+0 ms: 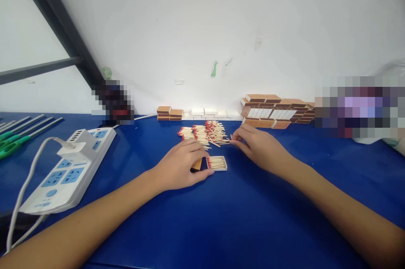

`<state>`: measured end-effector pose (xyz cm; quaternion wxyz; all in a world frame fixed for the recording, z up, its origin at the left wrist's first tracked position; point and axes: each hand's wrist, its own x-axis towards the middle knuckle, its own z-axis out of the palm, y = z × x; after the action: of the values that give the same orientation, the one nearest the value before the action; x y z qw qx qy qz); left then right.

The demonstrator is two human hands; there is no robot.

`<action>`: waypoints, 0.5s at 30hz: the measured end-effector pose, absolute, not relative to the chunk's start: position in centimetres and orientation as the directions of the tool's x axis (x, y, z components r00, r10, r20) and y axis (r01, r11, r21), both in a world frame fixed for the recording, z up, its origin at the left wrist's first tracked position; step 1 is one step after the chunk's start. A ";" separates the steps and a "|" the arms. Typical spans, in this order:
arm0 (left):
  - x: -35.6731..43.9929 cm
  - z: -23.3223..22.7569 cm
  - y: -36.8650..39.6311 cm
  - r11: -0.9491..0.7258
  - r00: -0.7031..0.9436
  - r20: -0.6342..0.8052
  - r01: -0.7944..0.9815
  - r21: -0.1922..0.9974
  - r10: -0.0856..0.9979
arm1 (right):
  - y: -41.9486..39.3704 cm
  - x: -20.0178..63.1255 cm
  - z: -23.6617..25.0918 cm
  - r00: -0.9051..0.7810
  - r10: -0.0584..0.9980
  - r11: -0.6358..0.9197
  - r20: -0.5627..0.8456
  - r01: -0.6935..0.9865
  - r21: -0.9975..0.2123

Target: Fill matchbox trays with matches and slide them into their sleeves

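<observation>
My left hand (181, 164) rests on the blue table (240, 218), its fingers closed over a brown matchbox sleeve (196, 165). Right beside it lies an open white matchbox tray (217, 162) partly filled with red-tipped matches. My right hand (257, 146) reaches toward the loose pile of matches (205, 133) behind the tray, its fingertips pinched at the pile's right edge; whether a match sits between them is too small to tell.
Stacked brown matchboxes (276, 111) and white trays (209, 112) line the wall. A white power strip (68, 170) with a plugged-in cable lies at the left. Green-handled tools (19, 135) sit at the far left. A dark metal frame (60, 24) leans at the upper left.
</observation>
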<state>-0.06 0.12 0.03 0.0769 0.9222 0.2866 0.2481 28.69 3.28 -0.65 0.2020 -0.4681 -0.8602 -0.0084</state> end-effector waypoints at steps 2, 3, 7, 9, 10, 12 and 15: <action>-0.1 0.0 0.1 -0.824 0.715 0.409 0.490 0.285 0.567 | 3.2 29.0 -0.3 -0.494 0.796 0.573 0.350 0.801 -0.172; -0.1 0.1 0.1 -0.824 0.716 0.408 0.490 0.286 0.567 | 3.2 29.1 -0.2 -0.502 0.792 0.581 0.347 0.796 -0.173; -0.1 0.1 0.2 -0.819 0.712 0.405 0.494 0.292 0.574 | 3.2 29.2 0.1 -0.534 0.771 0.611 0.346 0.775 -0.164; -0.1 0.1 0.2 -0.818 0.712 0.403 0.497 0.290 0.575 | 3.1 29.1 0.0 -0.531 0.768 0.608 0.358 0.780 -0.149; -0.1 0.1 0.2 -0.819 0.713 0.402 0.498 0.286 0.574 | 3.0 29.1 0.0 -0.525 0.770 0.602 0.363 0.786 -0.141; -0.1 0.2 0.2 -0.820 0.715 0.402 0.497 0.283 0.572 | 2.9 28.9 0.1 -0.516 0.772 0.593 0.371 0.794 -0.131; -0.1 0.2 0.2 -0.817 0.707 0.410 0.502 0.284 0.577 | 2.5 28.6 0.4 -0.525 0.758 0.613 0.386 0.776 -0.150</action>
<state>-0.08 0.17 0.16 0.0756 0.9207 0.2931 0.2466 28.56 2.45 0.37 0.2109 -0.4393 -0.8730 -0.0205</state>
